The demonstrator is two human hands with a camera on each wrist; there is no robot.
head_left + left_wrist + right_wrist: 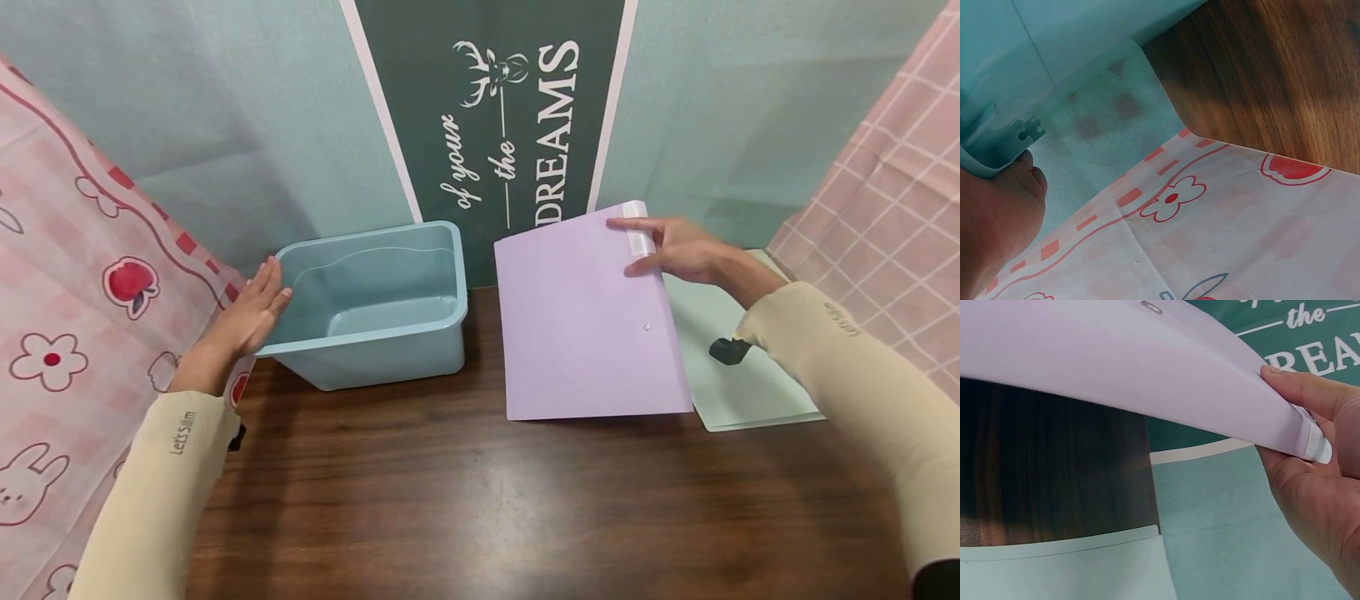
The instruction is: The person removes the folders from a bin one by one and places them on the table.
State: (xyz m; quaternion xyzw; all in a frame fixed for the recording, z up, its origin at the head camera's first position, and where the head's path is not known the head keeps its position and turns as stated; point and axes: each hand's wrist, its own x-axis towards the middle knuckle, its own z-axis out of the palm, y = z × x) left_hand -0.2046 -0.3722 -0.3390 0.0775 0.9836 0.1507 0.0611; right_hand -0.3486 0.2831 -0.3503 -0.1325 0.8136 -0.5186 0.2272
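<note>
A lilac file folder (588, 325) with a labelled spine is tilted over the table, right of the bin. My right hand (678, 248) grips it by the top of its spine, thumb on one side and fingers on the other. The right wrist view shows this hand (1322, 447) around the spine's end, beside a clear label sleeve. On the left, an empty blue plastic bin (382, 358) stands on the table. My left hand (255, 312) rests against its left rim, fingers straight. In the left wrist view, part of that hand (1007, 212) touches the bin's rim.
A pale green folder (750, 375) lies at the right, partly under my right forearm. The brown wooden table (480, 500) ends at a blue-green hanging cloth (247, 108) behind. Pink printed cloths (82, 333) hang at the left and right.
</note>
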